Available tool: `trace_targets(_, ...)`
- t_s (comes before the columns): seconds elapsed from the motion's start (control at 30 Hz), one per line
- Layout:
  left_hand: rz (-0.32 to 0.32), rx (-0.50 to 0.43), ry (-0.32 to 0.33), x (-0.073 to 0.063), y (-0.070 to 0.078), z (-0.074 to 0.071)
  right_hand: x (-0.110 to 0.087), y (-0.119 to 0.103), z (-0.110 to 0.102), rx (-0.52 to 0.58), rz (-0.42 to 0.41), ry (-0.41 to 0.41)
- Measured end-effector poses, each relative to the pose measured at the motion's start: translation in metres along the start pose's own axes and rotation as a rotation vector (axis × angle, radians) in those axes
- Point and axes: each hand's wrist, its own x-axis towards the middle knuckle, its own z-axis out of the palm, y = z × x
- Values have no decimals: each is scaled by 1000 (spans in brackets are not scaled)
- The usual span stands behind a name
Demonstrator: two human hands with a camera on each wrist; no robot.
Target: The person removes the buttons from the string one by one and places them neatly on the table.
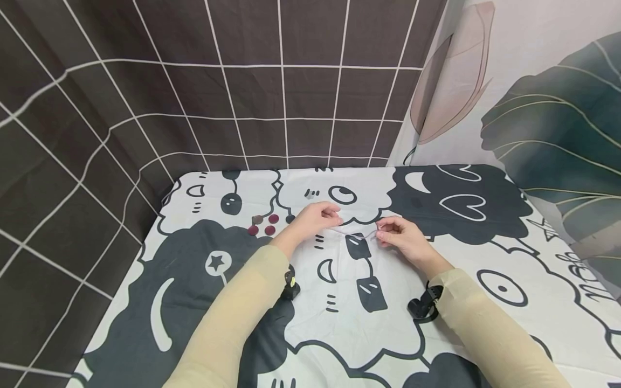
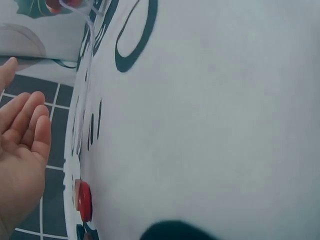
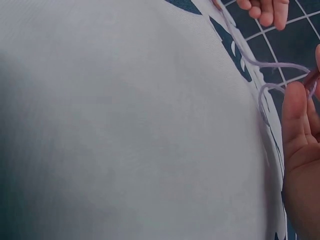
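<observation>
My right hand (image 1: 404, 240) pinches a small dark red piece (image 3: 312, 79) between thumb and fingers, over the cloth. A thin pale purple string (image 3: 280, 65) runs at that piece and trails off to the left; whether it passes through a hole is hidden by the fingers. To the left, my left hand (image 1: 316, 216) hovers palm inward with relaxed fingers, and nothing shows in its grasp in the left wrist view. Beyond the left forearm lie several dark red discs (image 1: 274, 219) and a brownish disc (image 1: 257, 220). One red disc (image 2: 85, 201) shows edge-on in the left wrist view.
A black-and-white cartoon-print cloth (image 1: 339, 334) covers the table. A dark grid-patterned curtain (image 1: 252, 91) hangs behind and to the left. At the right hangs a leaf-print curtain (image 1: 548, 124). Dark devices sit on the wrists, including a right wrist camera (image 1: 423, 306).
</observation>
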Motion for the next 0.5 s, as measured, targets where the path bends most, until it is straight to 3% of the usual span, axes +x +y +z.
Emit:
trace_targets(0.17, -2, -30, -17, 0, 7, 4, 0, 0, 0, -4, -10, -1)
trace_targets(0.4, -24, 26, -16, 2, 10, 16, 0, -1, 0, -22, -9, 2)
trace_targets(0.5, -6, -15, -28, 3, 12, 21, 0, -2, 0, -33, -7, 4)
